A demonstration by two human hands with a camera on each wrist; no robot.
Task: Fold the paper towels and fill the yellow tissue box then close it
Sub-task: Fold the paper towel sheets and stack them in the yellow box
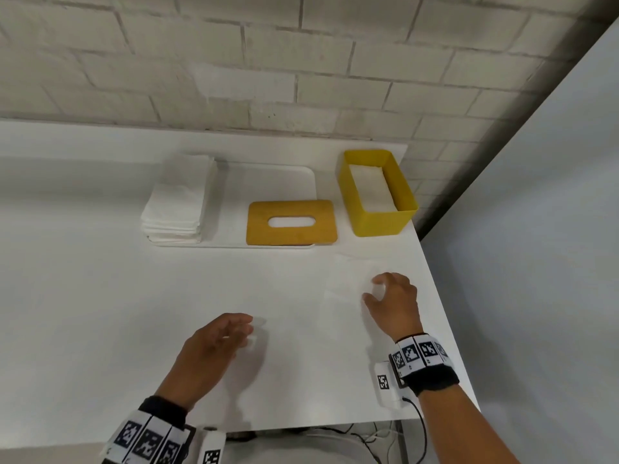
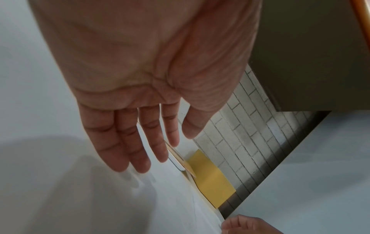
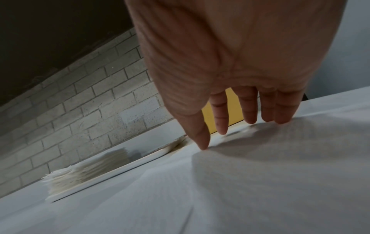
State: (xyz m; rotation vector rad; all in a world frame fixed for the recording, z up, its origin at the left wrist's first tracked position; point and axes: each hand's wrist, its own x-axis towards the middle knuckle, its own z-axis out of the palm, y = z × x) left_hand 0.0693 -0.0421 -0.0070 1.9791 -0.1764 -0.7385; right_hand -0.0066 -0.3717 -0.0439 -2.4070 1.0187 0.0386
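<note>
A single paper towel (image 1: 348,279) lies spread flat on the white desk (image 1: 134,296), near its right edge, and it is so pale against the surface that its outline is faint in the head view; which way its long axis runs cannot be told. The right hand (image 1: 393,304) is on it: in the right wrist view the thumb and fingertips (image 3: 204,142) come down straight onto the sheet, pressing it without curling round it, so this grip is wide and holds nothing. Beyond that hand, away from the person, the yellow tissue box (image 1: 378,192) stands open-topped at the far right corner of the desk, its long axis running away from the person toward the brick wall (image 1: 234,61), with white folded paper lying flat inside. To the left of the box, the yellow lid (image 1: 291,222) lies flat with its oval slot facing up and its long axis running side to side; its left part rests on a white tray (image 1: 234,195). Farther left on the same tray sits a stack of folded paper towels (image 1: 181,199), long axis pointing toward the wall. The left hand (image 1: 214,346) hovers over bare desk to the left of the pressing hand and nearer the person, fingers loosely extended and apart, its grip wide and holding nothing.
</note>
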